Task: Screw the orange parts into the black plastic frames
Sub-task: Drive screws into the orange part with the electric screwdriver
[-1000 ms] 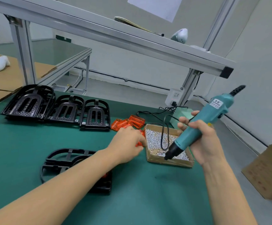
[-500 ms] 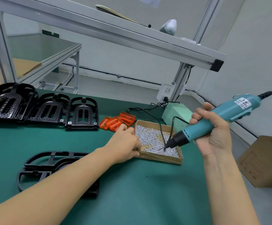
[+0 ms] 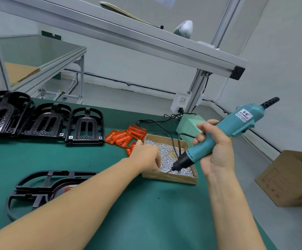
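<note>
Screwdriver (image 3: 217, 141) bit dropped into screw box (image 3: 170, 177); orange parts (image 3: 125, 137) beside left hand (image 3: 146, 156).

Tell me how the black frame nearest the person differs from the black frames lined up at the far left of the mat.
The near frame lies alone, partly hidden under the left forearm; the far frames sit side by side in a row, overlapping.
The near frame shows something reddish inside it; the far frames show no orange.
The near frame shows open ribs and struts; the far frames show slotted, patterned panels.
Both are black plastic, resting on the green mat.
</note>
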